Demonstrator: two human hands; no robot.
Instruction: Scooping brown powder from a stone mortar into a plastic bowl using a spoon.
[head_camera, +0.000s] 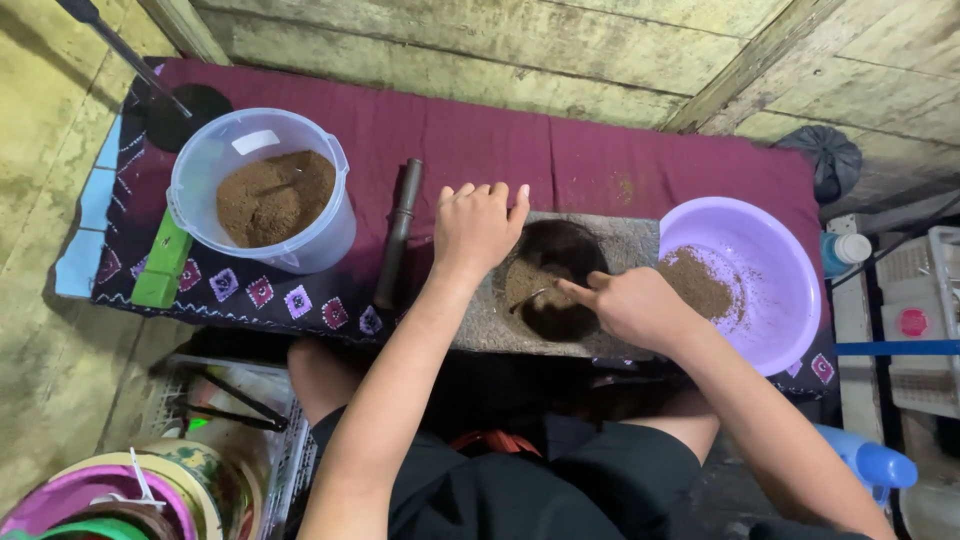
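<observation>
Dark round mortar bowl (553, 280) sits in a grey stone slab (620, 250) at centre of the surface, part filled with brown powder (525, 283). Right hand (632, 305) comes in from 4 o'clock, fingers pinched on a thin metal spoon (530, 296) whose tip is in the powder. Left hand (478, 228) rests at the bowl's 10 o'clock rim, fingers curled loose, grasping nothing, steadying the slab. To do this well, I'd judge: keep the left pressing down, scoop shallow, lift level so no powder spills.

Purple basin (790, 290) with more powder just beside at 3 o'clock. Dark pestle (397, 232) lies at 9 o'clock on the maroon cloth (600, 160). Clear bucket (300, 250) of powder further out at 9–10 o'clock.
</observation>
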